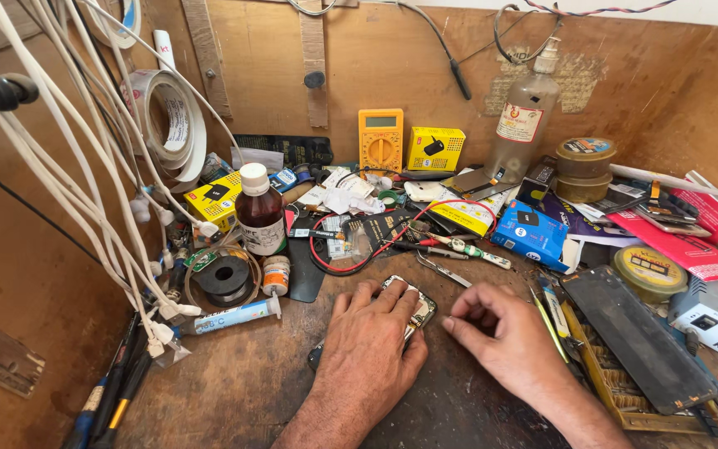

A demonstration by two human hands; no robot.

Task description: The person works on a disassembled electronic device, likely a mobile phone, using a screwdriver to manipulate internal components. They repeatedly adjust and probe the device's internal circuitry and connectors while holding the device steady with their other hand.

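Observation:
My left hand [369, 345] lies flat over an opened phone [420, 306] on the wooden bench [243, 382], pressing it down; only the phone's upper right corner shows past my fingers. My right hand [504, 333] rests just right of it, fingers curled, thumb tip close to the phone's edge. I cannot tell if it holds a small tool. Metal tweezers [444, 271] lie just behind the phone.
A brown bottle with a white cap [260, 210] stands left, near a solder spool [224, 278] and a white tube [230, 317]. Yellow multimeter [381, 140], clear bottle [523, 116], boxes and red wire crowd the back. A black phone screen [635, 337] lies right. White cables [85, 166] hang left.

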